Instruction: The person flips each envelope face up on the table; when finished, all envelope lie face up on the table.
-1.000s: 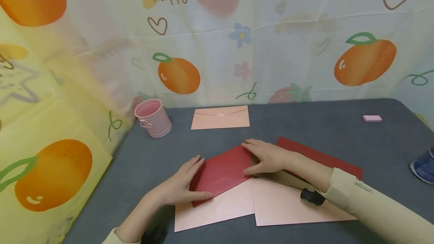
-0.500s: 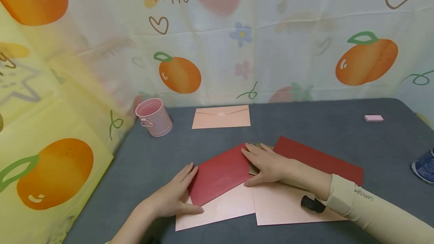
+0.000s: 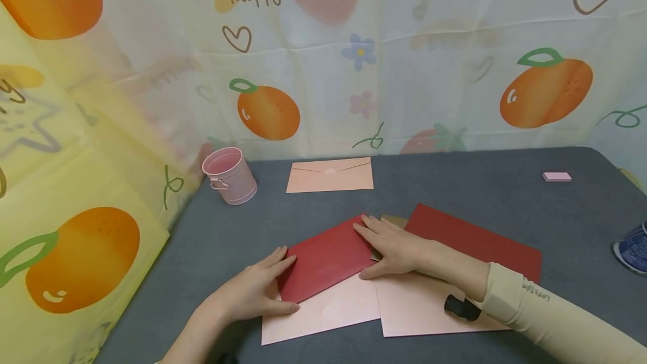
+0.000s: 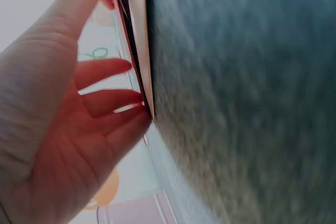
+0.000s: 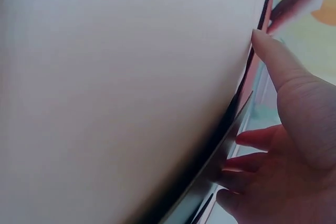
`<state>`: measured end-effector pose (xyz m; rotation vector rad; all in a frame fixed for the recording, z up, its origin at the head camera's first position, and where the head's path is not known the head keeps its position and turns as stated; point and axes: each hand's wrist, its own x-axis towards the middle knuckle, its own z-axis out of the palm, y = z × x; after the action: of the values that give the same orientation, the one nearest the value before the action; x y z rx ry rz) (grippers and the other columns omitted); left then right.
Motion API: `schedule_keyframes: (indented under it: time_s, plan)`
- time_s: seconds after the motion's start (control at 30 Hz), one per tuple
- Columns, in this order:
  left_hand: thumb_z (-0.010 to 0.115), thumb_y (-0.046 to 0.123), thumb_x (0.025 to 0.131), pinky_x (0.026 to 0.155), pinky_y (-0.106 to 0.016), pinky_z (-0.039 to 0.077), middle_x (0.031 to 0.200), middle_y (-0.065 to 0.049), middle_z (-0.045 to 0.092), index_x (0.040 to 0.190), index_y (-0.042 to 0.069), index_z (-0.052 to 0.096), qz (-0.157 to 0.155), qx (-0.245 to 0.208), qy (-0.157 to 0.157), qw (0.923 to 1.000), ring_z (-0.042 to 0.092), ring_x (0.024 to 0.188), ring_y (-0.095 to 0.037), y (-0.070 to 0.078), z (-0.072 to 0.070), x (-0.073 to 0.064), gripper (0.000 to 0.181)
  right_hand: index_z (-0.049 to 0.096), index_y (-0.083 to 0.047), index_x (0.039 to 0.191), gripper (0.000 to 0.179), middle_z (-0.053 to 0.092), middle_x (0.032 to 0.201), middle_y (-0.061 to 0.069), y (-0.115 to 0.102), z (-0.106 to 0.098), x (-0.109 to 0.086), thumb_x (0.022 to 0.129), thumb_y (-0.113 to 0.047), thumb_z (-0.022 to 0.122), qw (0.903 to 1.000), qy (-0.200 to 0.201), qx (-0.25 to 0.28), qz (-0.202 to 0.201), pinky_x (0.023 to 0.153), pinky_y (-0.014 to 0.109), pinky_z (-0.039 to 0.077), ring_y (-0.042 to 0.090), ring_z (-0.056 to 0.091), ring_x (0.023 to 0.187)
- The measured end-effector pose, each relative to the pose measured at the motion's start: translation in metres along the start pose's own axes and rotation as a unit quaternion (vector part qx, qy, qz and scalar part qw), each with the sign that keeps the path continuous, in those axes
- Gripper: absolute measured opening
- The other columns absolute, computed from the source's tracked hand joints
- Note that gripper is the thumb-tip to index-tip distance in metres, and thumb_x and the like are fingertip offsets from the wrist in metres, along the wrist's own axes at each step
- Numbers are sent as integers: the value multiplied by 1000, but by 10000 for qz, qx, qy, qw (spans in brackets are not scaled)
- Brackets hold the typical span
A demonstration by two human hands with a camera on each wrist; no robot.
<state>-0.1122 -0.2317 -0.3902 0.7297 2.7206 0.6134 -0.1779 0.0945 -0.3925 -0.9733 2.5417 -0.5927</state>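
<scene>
A glossy red envelope (image 3: pixel 323 260) lies aslant over the pale pink envelopes at the middle front of the table. My left hand (image 3: pixel 258 291) touches its left end, with fingers extended at the upper part and the thumb near the lower corner. At its right end rests my right hand (image 3: pixel 391 246), fingers spread and pointing left. The left wrist view shows nearly straight fingertips (image 4: pixel 137 98) against the stack's edge. In the right wrist view the right thumb (image 5: pixel 273 56) touches the edge of a pale sheet. An olive-brown piece (image 3: pixel 394 221) shows partly from behind the right hand.
Two pale pink envelopes (image 3: pixel 349 305) lie beneath, side by side. A darker red one (image 3: pixel 475 240) is partly under the right forearm. Farther back are a pink bucket (image 3: pixel 229 176), a sealed pink envelope (image 3: pixel 329 176) and a small pink block (image 3: pixel 557 176). A blue object (image 3: pixel 632 249) stands far right.
The red envelope has shifted slightly left. My left hand has slid left along with its end, and the right hand has come slightly left and nearer. More of the olive-brown piece shows behind the right hand.
</scene>
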Motion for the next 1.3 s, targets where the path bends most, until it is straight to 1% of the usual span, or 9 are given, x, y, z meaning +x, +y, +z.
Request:
schedule_keyframes:
  time_s: [0.33,0.5,0.63,0.77,0.93,1.0,1.1,1.23,1.3]
  plan:
    - [75,54,78,100,-50,43,139,-10,54,132,14,62,469,385,417,9973,46,133,-25,-13,-9,-3,69,26,-4,153,93,19,160,15,-4,3,7,85,-49,70,9995,86,71,-286,116,52,15,36,10,147]
    - [74,49,80,93,-46,50,125,-3,65,123,17,69,718,506,677,9938,60,118,-17,-17,-14,-7,54,29,-6,153,85,24,159,12,-7,3,10,87,-43,69,9988,238,90,-422,115,51,19,39,15,146]
    - [77,37,81,78,-32,56,113,1,71,116,16,73,1109,462,1026,9874,68,98,-12,-23,-18,-11,40,34,-5,151,75,30,156,12,-8,3,12,90,-34,67,9973,444,90,-571,114,50,23,38,21,144]
    - [79,23,81,60,-19,50,106,2,73,109,15,76,1280,121,1329,9828,67,82,-3,-28,-21,-17,29,41,-5,147,66,37,153,12,-8,3,14,91,-27,66,9948,707,43,-738,111,49,30,33,31,141]
    - [80,12,79,68,-14,52,101,4,74,105,14,77,1430,-65,1656,9757,69,85,-5,-34,-24,-23,25,52,-7,140,53,47,145,11,-9,4,16,92,-23,66,9910,976,34,-915,106,48,38,28,42,134]
    - [81,6,77,72,-16,53,98,5,74,103,13,78,1620,-62,1882,9687,70,84,-6,-36,-26,-25,27,55,-6,136,47,52,140,10,-10,4,17,92,-20,65,9886,1107,40,-1024,104,47,41,27,47,130]
    - [80,-1,73,65,-13,52,94,6,74,102,12,78,1813,-112,2217,9581,69,79,-4,-38,-29,-28,32,59,-8,133,40,57,135,7,-10,3,18,93,-15,64,9855,1269,101,-1122,101,43,44,24,53,125]
    - [78,-6,74,47,-7,39,93,5,74,103,14,77,1646,-255,2478,9544,66,75,-3,-39,-33,-30,36,64,-12,128,34,63,126,2,-9,0,17,94,-12,64,9811,1520,220,-1175,91,36,50,16,60,111]
    - [78,-6,75,49,-6,38,94,5,74,105,14,77,1481,-300,2595,9538,66,77,-3,-40,-34,-30,36,68,-15,123,29,67,119,-2,-8,-1,16,94,-12,64,9780,1680,275,-1207,83,31,52,10,63,99]
